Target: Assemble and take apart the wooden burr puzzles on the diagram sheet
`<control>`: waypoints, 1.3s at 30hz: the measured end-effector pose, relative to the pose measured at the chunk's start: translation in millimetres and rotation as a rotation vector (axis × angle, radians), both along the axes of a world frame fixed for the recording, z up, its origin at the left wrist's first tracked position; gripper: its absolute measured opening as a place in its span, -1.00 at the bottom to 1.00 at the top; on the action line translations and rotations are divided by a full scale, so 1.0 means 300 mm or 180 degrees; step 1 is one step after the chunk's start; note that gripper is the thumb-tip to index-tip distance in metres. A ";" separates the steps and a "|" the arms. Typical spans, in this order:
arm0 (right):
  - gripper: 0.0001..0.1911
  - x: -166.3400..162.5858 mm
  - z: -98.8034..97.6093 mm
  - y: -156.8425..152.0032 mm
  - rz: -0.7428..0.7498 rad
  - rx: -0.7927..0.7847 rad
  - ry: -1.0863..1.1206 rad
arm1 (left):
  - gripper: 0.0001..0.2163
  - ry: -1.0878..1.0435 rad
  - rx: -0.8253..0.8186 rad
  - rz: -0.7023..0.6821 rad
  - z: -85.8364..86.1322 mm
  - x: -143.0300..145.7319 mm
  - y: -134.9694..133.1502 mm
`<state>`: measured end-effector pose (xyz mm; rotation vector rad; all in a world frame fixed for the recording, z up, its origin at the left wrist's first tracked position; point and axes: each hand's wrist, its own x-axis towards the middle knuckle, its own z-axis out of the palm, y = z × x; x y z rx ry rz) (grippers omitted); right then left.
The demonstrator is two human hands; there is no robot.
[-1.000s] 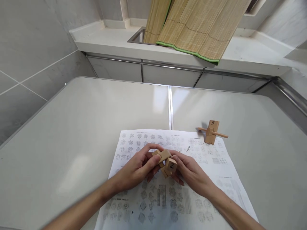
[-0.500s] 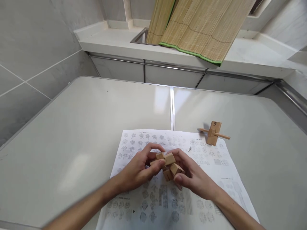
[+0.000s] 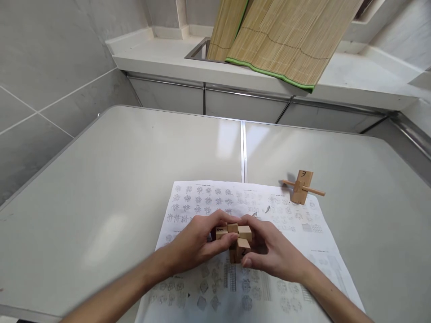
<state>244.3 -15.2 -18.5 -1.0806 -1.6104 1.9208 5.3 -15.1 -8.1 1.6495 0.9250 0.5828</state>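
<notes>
A wooden block puzzle (image 3: 243, 246) made of several interlocking light-brown pieces is held between my two hands above the paper. Black numerals show on some block ends, one of them a 2. My left hand (image 3: 207, 240) grips it from the left, thumb lying across the front and fingers over the top. My right hand (image 3: 269, 246) is closed round its right side, with the thumb at the lower front block. Fingers hide the back and part of the left side. Beneath lies a large printed sheet (image 3: 303, 251) with rows of small puzzle drawings.
Farther right, at the sheet's upper corner, stands a wooden piece (image 3: 302, 187) with a numeral and a thin stick through it. The pale table (image 3: 134, 157) has a metal seam (image 3: 243, 152). Behind it, a bamboo mat (image 3: 279, 40) hangs over a white counter (image 3: 161, 63).
The block puzzle has been turned and lowered slightly toward me, and its pieces sit closer together. Numerals now face up. Both hands have drawn nearer each other, their fingertips meeting at the top.
</notes>
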 end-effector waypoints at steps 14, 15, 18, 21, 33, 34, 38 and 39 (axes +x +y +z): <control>-0.33 -0.010 0.012 0.000 0.0074 -0.0853 0.0895 | -0.33 -0.0198 0.0751 -0.0167 0.016 0.017 0.003; -0.32 -0.009 0.013 0.001 0.0122 -0.0878 0.0868 | -0.32 -0.0143 0.0774 -0.0203 0.014 0.018 0.002; -0.28 -0.008 0.011 0.001 0.0161 -0.0937 0.0817 | -0.28 -0.0142 0.0854 -0.0229 0.004 0.017 0.002; -0.23 -0.011 0.004 0.000 0.0099 -0.0916 0.0847 | -0.19 -0.0203 0.0987 -0.0248 -0.003 0.016 0.005; -0.52 -0.002 -0.008 -0.014 -0.0275 0.0342 0.0096 | -0.34 -0.0293 0.1061 0.0187 -0.006 0.020 0.003; -0.57 -0.001 -0.011 -0.014 -0.0347 0.0627 -0.0117 | -0.34 -0.0302 0.0995 0.0226 -0.006 0.019 0.004; -0.52 0.001 -0.012 -0.008 -0.0313 0.1258 -0.0411 | -0.34 -0.0348 0.0755 0.0236 0.006 0.016 0.007; -0.50 0.002 -0.010 -0.007 -0.0259 0.1239 -0.0331 | -0.34 -0.0376 0.0725 0.0212 0.009 0.015 0.008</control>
